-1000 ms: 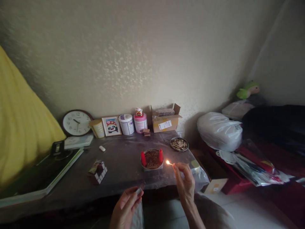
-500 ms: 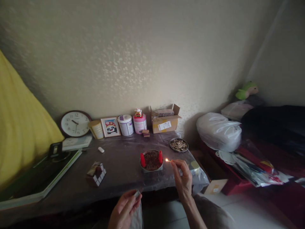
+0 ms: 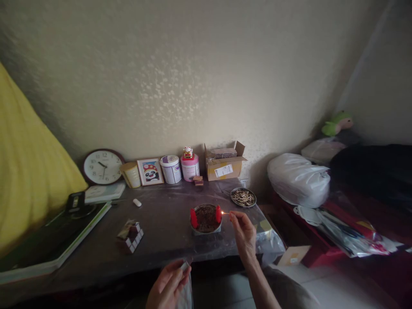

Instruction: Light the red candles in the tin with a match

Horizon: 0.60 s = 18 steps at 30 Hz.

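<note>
Head camera showed the right hand [image 3: 245, 231] at four o'clock from the bowl [image 3: 206, 232], pinched on the end of a lit match [image 3: 227, 213], probably for keeping the flame [image 3: 222, 212] away from skin. This flame was just beside the red stick [image 3: 218, 214] at three o'clock, which the dark filling [image 3: 206, 221] seemingly held upright. At seven o'clock, the left hand [image 3: 169, 281] was closed on a small object [image 3: 184, 266], not clear enough to identify.

L hand [image 3: 169, 283] cut off at btm; small item [image 3: 184, 266] in it part hidden, can't ID. Yellow cloth [image 3: 28, 171], well L of hand, cut by L edge.
</note>
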Available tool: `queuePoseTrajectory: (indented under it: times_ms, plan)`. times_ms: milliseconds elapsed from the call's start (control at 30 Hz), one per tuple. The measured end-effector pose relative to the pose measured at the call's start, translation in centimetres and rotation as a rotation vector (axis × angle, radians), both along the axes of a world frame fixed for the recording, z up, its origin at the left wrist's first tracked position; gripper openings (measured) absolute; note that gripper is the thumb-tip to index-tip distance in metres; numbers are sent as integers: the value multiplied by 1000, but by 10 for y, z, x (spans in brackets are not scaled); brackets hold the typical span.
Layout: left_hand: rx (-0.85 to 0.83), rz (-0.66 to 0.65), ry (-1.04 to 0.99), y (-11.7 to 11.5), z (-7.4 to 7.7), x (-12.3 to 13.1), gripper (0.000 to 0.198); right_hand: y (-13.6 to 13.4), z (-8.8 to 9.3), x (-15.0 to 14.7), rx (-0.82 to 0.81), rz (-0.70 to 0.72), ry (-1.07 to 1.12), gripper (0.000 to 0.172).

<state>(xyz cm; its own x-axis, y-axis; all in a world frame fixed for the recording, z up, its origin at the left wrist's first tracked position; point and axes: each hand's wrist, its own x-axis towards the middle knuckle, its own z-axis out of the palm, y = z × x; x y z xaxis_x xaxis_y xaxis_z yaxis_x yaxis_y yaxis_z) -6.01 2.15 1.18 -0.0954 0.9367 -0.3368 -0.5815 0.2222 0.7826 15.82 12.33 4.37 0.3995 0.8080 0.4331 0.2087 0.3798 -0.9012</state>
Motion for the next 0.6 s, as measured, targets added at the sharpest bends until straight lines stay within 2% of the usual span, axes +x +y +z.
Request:
queuePoseTrajectory:
  times_ms: [433, 600]
  plan:
    - [-34, 16, -3, 4, 0, -1, 41, 11, 7, -4, -42, 21, 85, 24]
    - [-20, -4, -17, 5, -4, -3, 38, 17, 8, -5, -48, 12, 86, 26]
